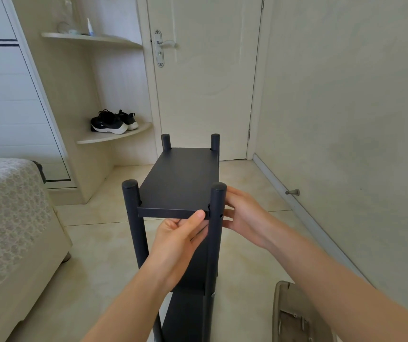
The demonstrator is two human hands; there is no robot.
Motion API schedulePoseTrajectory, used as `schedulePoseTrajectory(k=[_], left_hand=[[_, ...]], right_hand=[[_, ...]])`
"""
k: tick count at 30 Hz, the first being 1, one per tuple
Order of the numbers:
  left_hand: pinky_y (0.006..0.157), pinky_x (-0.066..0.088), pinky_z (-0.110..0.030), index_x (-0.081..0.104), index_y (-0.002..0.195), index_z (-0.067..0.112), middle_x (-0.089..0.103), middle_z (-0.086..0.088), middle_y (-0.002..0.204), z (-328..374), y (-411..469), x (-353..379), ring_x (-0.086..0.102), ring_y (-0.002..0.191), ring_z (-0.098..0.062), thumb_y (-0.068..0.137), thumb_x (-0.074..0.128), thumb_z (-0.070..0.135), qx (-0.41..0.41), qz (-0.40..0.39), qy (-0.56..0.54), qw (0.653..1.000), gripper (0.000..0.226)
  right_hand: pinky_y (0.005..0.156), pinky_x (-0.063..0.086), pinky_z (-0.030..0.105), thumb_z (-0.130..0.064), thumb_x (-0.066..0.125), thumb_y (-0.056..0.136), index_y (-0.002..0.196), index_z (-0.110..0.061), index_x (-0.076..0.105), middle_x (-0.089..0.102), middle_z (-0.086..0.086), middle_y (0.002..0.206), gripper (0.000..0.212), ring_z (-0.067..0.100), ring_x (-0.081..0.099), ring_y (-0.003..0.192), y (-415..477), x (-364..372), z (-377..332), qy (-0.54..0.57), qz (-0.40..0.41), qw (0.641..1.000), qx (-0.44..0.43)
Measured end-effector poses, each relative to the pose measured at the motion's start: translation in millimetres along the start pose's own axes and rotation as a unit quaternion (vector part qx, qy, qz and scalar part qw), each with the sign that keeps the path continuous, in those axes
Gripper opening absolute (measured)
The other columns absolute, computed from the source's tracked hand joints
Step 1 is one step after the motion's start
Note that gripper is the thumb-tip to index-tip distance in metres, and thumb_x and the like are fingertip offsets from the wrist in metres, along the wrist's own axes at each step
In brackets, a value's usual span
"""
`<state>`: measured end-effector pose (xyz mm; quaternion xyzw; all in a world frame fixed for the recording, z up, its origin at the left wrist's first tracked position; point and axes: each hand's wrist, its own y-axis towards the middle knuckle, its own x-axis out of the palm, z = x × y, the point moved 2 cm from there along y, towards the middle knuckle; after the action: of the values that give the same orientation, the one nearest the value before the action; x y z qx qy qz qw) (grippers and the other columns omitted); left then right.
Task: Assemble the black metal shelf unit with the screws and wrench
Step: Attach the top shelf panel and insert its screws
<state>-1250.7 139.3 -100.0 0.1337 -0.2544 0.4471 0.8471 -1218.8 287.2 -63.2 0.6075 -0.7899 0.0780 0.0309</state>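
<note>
The black metal shelf unit stands upright on the tiled floor, its top shelf panel [180, 178] set between four round posts. My left hand [180, 236] grips the panel's near edge by the near right post [216, 218], thumb on the rim and fingers under it. My right hand [241, 213] is on the right side of that post, fingers curled against it at the screw holes; whether it holds a screw is hidden. Lower shelves [188, 314] show below my left forearm. No wrench is visible in either hand.
A beige tray [278, 312] with several small metal parts lies on the floor at lower right. A bed [7, 218] fills the left side. Behind stand a closed door [205, 77], a corner shelf with black sneakers [112, 122] and a wall doorstop [293, 192].
</note>
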Motion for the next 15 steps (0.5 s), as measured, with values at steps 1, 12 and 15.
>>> schedulePoseTrajectory(k=[1,12,15], left_hand=[[0.084,0.06,-0.03,0.072,0.097,0.0,0.067,-0.029,0.12,1.2,-0.1,0.6,0.07,0.109,-0.032,0.083,0.069,0.014,0.0,0.002,-0.003,1.0,0.02],[0.083,0.06,-0.029,0.063,0.091,0.002,0.066,-0.019,0.104,-1.7,0.2,-1.0,0.073,0.104,-0.026,0.075,0.072,0.019,-0.002,0.031,0.011,0.999,0.025],[0.081,0.06,-0.028,0.061,0.084,0.003,0.064,-0.015,0.092,-2.7,0.2,-0.9,0.073,0.103,-0.026,0.076,0.072,0.019,0.006,0.016,0.011,1.0,0.021]], right_hand=[[0.081,0.054,0.036,-0.025,0.053,0.1,0.121,-0.012,0.06,0.065,0.007,0.097,0.025,0.023,0.065,0.09,0.5,-1.1,0.1,0.007,0.0,1.0,0.002],[0.081,0.06,0.037,-0.021,0.057,0.099,0.122,-0.009,0.06,0.067,0.01,0.11,0.026,0.025,0.071,0.096,13.4,-63.0,41.9,-0.062,0.106,0.989,0.083],[0.072,0.06,0.033,-0.019,0.059,0.097,0.119,-0.006,0.059,0.066,0.012,0.109,0.026,0.026,0.07,0.094,16.9,-87.6,63.6,-0.111,0.115,0.978,0.134]])
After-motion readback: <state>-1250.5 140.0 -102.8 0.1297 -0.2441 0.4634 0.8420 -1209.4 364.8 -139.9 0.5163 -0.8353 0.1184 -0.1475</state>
